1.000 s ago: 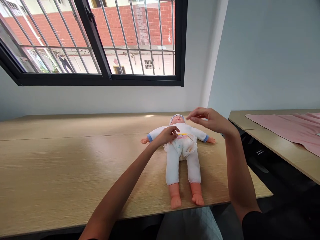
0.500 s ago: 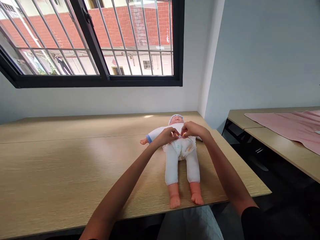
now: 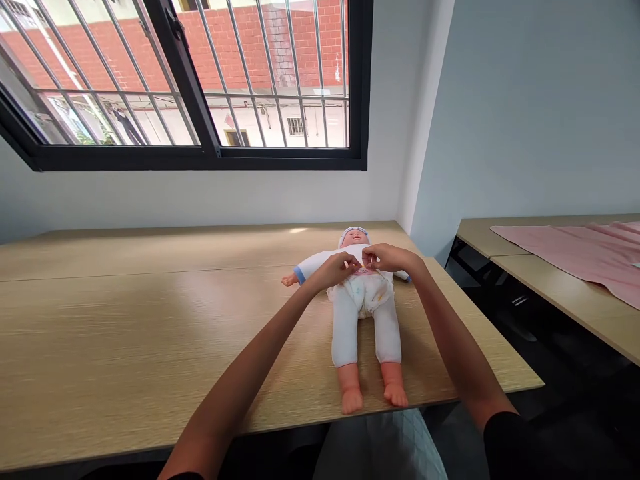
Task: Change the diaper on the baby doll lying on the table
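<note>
A baby doll point(image 3: 345, 337) in white clothes with blue cuffs lies on its back, head toward the window wall and bare feet near the front table edge. Round its hips is a white diaper point(image 3: 369, 293) with faint coloured prints. My left hand point(image 3: 336, 270) is closed in a pinch at the diaper's front waist, left of the middle. Close beside it, my right hand point(image 3: 387, 257) pinches the same waist edge from the right. The fingertips of both hands almost meet over the doll's belly. What exactly lies between them is partly hidden.
The doll rests on a wooden table point(image 3: 150, 340) below a barred window point(image 3: 280, 158). To the right, across a dark gap, a second table point(image 3: 560, 280) bears a pink cloth point(image 3: 585, 250). A light quilted cloth point(image 3: 390, 447) shows below the front edge.
The fingers have shifted slightly at the diaper's waist, and a pink patch shows more clearly beneath them. The view has tilted a little; the doll lies as before.
</note>
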A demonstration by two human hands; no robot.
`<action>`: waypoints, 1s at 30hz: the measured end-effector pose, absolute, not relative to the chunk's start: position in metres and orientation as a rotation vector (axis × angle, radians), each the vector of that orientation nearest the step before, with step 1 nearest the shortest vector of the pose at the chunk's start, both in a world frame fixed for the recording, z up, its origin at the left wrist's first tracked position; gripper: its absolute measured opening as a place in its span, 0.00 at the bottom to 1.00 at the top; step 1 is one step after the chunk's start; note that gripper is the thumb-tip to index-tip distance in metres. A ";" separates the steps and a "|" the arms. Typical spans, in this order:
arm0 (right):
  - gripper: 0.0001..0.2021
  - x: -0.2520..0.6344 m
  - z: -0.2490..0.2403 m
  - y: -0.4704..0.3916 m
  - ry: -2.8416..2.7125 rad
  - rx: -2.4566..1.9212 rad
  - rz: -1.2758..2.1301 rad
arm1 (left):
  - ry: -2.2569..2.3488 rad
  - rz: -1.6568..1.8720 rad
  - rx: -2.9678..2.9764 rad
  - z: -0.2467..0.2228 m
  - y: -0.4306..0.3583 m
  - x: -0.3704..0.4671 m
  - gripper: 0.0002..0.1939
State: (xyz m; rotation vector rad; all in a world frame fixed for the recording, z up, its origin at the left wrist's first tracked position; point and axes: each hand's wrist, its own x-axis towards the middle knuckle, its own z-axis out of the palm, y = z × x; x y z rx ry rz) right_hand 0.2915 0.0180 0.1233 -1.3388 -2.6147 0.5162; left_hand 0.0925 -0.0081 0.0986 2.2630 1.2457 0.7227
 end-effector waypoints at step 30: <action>0.10 0.288 0.123 0.018 -2.497 -1.137 0.793 | 1.235 0.762 2.129 0.098 -0.014 0.099 0.12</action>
